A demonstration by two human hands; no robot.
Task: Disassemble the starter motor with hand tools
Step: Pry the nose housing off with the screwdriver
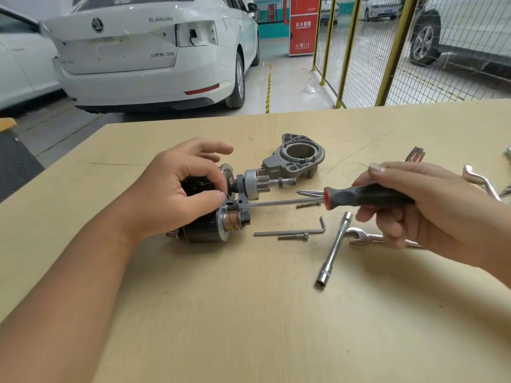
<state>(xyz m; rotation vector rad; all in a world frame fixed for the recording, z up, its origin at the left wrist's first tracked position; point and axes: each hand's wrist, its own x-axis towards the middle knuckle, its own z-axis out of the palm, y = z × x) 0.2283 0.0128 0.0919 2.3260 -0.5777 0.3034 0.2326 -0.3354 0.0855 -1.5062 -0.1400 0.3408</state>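
- The white car [143, 51] at 11 o'clock carries a round badge and boot lettering too blurred to read.
- The red cabinet [302, 24] at 12 o'clock shows white Chinese characters and, lower down, "119".
- The motor [218, 219] lies on the surface [249, 313] at centre, its pinion end pointing to 3 o'clock.
- The left hand [179, 192] curls over the motor's top, thumb and fingers gripping its black body.
- The right hand [414, 208] wraps round the screwdriver [359, 196] handle, black with a red collar; the shaft runs to 9 o'clock and its tip touches the motor's end plate.
- The grey housing [296, 158] stands apart at 1 o'clock from the motor.
- Loose bolts [309, 196] lie under the shaft.
- A hex key [293, 230], a bolt [293, 236], a socket wrench [334, 250] and a spanner [365, 239] lie at 4 o'clock of the motor; the right hand hides part of the spanner.
- A yellow mesh fence [414, 51] stands at 1 o'clock.
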